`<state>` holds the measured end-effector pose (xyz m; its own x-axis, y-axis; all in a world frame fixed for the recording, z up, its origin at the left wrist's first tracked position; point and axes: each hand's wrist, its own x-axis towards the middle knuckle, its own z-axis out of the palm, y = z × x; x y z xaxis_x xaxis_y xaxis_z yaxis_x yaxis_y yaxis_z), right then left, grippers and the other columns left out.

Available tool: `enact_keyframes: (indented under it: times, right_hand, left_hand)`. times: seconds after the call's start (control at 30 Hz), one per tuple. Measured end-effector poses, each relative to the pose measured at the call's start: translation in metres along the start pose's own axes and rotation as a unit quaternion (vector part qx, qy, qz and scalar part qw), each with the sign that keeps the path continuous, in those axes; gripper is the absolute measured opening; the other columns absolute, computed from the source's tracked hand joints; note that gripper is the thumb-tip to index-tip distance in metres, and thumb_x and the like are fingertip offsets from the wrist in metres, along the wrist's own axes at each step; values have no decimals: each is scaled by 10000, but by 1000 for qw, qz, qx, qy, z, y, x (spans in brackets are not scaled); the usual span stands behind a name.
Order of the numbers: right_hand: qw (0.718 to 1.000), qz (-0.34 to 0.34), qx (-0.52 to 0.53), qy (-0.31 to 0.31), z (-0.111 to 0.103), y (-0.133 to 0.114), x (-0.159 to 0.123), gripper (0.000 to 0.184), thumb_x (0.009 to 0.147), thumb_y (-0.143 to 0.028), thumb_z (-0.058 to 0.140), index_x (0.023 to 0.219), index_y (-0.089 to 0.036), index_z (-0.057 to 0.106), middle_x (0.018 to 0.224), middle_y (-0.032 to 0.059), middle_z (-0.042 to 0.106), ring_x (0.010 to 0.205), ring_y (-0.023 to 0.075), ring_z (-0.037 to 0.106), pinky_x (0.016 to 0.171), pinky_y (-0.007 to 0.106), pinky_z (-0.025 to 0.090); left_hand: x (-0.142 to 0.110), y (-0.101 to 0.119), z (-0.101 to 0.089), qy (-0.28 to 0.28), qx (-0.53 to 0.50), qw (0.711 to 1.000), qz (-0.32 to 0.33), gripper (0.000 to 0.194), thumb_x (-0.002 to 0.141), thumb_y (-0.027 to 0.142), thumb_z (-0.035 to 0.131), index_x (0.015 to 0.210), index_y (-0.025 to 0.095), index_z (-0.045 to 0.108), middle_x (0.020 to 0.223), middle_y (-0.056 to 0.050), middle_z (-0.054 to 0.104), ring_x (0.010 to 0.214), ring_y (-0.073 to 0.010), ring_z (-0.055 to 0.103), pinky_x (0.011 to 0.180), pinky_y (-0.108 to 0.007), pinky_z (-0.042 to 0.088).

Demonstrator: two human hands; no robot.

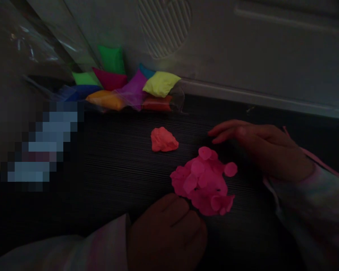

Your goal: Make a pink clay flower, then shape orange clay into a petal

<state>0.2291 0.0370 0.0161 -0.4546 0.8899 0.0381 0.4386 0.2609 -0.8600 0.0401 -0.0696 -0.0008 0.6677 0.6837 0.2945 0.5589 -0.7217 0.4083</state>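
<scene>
A pink piece of modelling clay [209,184], flattened and covered with several small round discs, lies on the dark table between my hands. Just below it, my left hand [169,233] rests with its fingers curled under; whatever they may hold is hidden. My right hand [260,146] is to the right of the pink clay, its fingers stretched out towards the left and nothing seen in them. One small disc sticks out on the side nearest that hand. Further back on the table sits a crumpled lump of orange-pink clay [164,139], touched by neither hand.
At the back left, a clear plastic bag [177,99] holds several coloured clay packs, among them a yellow one [161,83] and a green one [112,59]. A blurred-out pale strip [45,146] is at the left. A pale panel [257,49] rises behind the table [115,162].
</scene>
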Motion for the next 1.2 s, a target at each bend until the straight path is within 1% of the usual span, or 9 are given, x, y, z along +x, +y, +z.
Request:
enact_keyframes:
  times: [0.17,0.3,0.47,0.63,0.83,1.0,1.1,1.2]
  right_hand:
    - [999,-20,-44,-18,1,-1,-2,326,796,-398,342,761,-268,638,953,-8,591,900,174,528,782,315,414]
    - [998,-37,-44,-33,3,0,-3,351,792,-427,327,762,-264,636,976,-3,578,903,176,525,786,306,404]
    - [998,-47,-36,-19,4,2,-5,387,807,-430,275,794,-264,624,998,-3,562,936,182,507,828,322,375]
    - [995,-68,-53,-48,4,4,-5,441,804,-462,232,834,-251,618,1023,11,544,945,188,499,840,335,363]
    - [993,-76,-67,-61,5,4,-4,422,800,-455,252,868,-258,619,1017,14,551,956,195,491,825,343,367]
    - [992,-81,-63,-71,5,5,-4,411,797,-452,267,866,-257,623,1012,15,556,951,187,497,813,323,378]
    - [994,-76,-55,-57,5,4,-5,415,789,-470,273,850,-257,623,1009,16,556,941,195,503,815,335,374]
    - [997,-60,-36,-24,6,7,-5,443,774,-509,270,807,-253,629,997,18,560,928,203,509,823,341,364]
  left_hand:
    - [0,1,0,-4,-2,1000,-6,100,728,132,442,720,167,535,554,16,506,576,-108,443,508,-258,397]
    - [0,2,0,-2,-2,1000,-6,110,734,128,433,725,167,536,553,16,504,574,-107,442,504,-255,396]
    - [-1,1,1,4,0,1000,-1,105,727,135,444,693,159,540,565,13,506,591,-112,445,523,-262,400]
    - [-4,1,2,-2,5,1000,-4,88,725,149,456,701,154,541,574,13,503,596,-112,434,534,-269,397]
    - [-3,1,1,-4,10,1000,8,87,731,153,451,717,154,537,581,9,500,588,-109,427,523,-267,385]
    - [-3,1,2,-11,8,1000,8,81,720,149,457,708,152,537,583,9,500,591,-113,431,536,-271,390]
    - [-4,0,2,-15,8,1000,8,85,716,149,456,720,153,541,588,7,503,603,-117,437,542,-274,394]
    - [-4,2,1,-11,7,1000,17,139,742,154,406,765,150,544,582,1,498,589,-117,436,510,-268,386]
